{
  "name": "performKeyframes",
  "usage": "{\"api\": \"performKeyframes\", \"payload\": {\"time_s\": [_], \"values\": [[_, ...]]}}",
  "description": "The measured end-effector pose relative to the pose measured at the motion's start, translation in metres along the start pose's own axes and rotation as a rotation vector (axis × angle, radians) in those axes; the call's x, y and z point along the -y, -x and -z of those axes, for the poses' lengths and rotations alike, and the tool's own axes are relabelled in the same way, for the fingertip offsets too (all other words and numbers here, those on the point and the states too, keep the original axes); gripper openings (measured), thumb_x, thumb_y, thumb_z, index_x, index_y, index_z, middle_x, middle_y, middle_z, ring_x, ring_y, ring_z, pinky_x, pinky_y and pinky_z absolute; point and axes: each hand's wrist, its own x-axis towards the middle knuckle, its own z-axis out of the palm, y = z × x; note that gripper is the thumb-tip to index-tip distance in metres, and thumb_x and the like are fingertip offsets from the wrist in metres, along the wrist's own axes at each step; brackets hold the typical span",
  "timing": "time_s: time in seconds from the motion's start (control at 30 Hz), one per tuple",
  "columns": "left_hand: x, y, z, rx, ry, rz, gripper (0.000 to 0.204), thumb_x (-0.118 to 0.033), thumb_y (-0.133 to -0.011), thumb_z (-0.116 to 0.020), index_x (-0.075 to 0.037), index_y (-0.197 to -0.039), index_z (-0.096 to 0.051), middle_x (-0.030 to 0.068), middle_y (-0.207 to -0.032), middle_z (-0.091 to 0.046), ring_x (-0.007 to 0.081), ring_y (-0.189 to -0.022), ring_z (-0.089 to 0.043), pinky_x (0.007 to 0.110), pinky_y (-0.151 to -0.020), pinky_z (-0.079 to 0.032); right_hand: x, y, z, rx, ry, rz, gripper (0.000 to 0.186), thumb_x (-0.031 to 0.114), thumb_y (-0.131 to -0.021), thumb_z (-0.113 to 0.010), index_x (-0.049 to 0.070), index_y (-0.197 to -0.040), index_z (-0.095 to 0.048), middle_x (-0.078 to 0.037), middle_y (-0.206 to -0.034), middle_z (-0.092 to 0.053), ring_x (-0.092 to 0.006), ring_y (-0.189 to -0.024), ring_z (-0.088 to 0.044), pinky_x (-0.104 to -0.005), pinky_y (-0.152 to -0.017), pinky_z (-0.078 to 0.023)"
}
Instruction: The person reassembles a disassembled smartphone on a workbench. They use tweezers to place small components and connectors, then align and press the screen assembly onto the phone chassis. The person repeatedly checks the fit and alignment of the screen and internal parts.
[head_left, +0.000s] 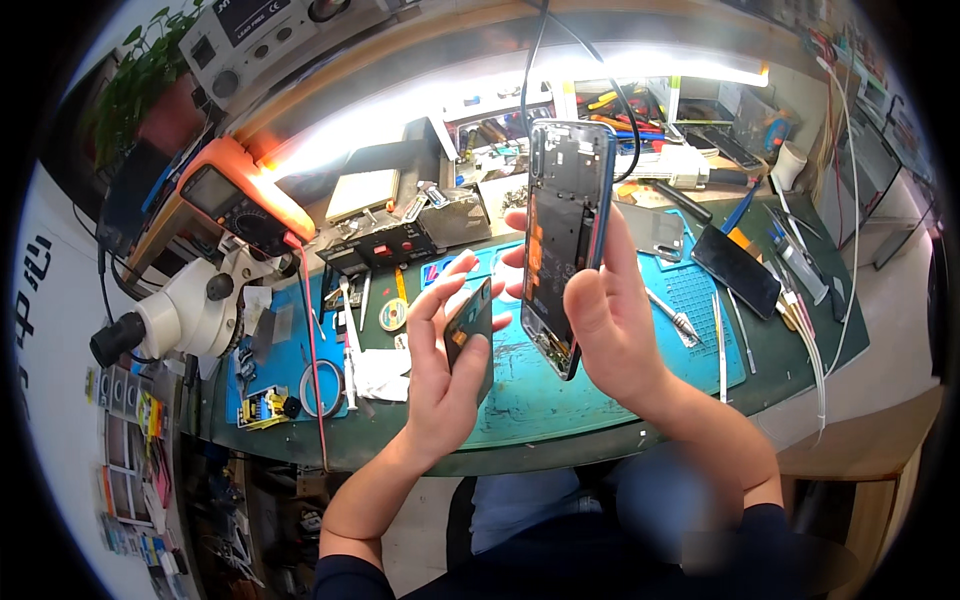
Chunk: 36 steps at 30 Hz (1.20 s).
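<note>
My right hand (622, 340) is closed round an opened smartphone (560, 215), held upright above the bench. Its back is off, so dark inner plates, an orange strip and a small board at the lower end show. Slightly lower and to the left, my left hand (438, 395) grips a thin dark rectangular piece (468, 318) between thumb and fingers. A small gold patch marks its face; its exact kind cannot be made out. The two held things are apart. Beneath both hands lies a blue work mat (540, 420).
An orange multimeter (245, 195) and white microscope (175, 315) stand left. Tape (322, 388), a solder reel (393, 314) and white tissue (382, 375) lie on the bench. To the right are another phone (735, 270), a soldering tip tool (675, 320), tweezers and a syringe (800, 270).
</note>
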Motion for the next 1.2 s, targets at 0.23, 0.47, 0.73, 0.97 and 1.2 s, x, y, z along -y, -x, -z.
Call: {"api": "performKeyframes", "payload": {"time_s": [0.23,0.47,0.73,0.97,1.2], "values": [[-0.013,0.005,0.005,0.073,-0.101,0.12,0.068,-0.001,-0.091,-0.054,-0.003,-0.157,-0.035,0.0158,-0.155,-0.039,0.0224,-0.135,-0.046,0.038,-0.108,-0.044,-0.002,0.001,0.001,-0.051,-0.206,-0.15,0.068,0.048,-0.112,-0.044,0.008,-0.163,-0.024,-0.013,-0.137,-0.055,-0.0157,-0.116,-0.06,-0.0338,-0.096,-0.055],[0.001,0.005,0.008,-0.068,-0.305,-0.191,0.049,0.002,-0.099,-0.052,0.0,-0.147,-0.046,0.0211,-0.152,-0.039,0.0275,-0.133,-0.054,0.039,-0.101,-0.057,0.002,0.006,-0.011,-0.061,-0.092,-0.193,0.069,0.06,-0.109,-0.037,0.005,-0.15,-0.038,-0.017,-0.138,-0.057,-0.0207,-0.117,-0.063,-0.0376,-0.098,-0.057],[-0.012,0.004,-0.003,-0.079,-0.381,-0.156,0.036,0.004,-0.096,-0.059,-0.001,-0.132,-0.059,0.0234,-0.144,-0.051,0.0316,-0.137,-0.052,0.039,-0.097,-0.057,0.003,0.009,-0.011,0.021,-0.027,-0.077,0.079,0.064,-0.105,-0.044,0.004,-0.155,-0.03,-0.018,-0.146,-0.052,-0.0225,-0.125,-0.06,-0.0395,-0.102,-0.054],[-0.016,0.0,0.001,0.086,-0.229,-0.023,0.048,-0.002,-0.088,-0.072,-0.005,-0.134,-0.057,0.0231,-0.148,-0.046,0.0354,-0.142,-0.045,0.045,-0.111,-0.044,-0.002,0.011,-0.006,-0.016,-0.027,-0.029,0.101,0.066,-0.091,-0.066,0.005,-0.159,-0.022,-0.023,-0.148,-0.049,-0.0307,-0.129,-0.06,-0.0459,-0.105,-0.056],[-0.023,-0.002,0.017,0.226,-0.286,0.018,0.072,-0.015,-0.08,-0.088,-0.01,-0.145,-0.056,0.0195,-0.151,-0.045,0.0352,-0.139,-0.046,0.046,-0.115,-0.04,-0.008,0.01,-0.009,-0.023,0.019,0.004,0.104,0.066,-0.09,-0.068,0.006,-0.159,-0.018,-0.022,-0.149,-0.048,-0.0304,-0.128,-0.061,-0.0467,-0.104,-0.056]]}}
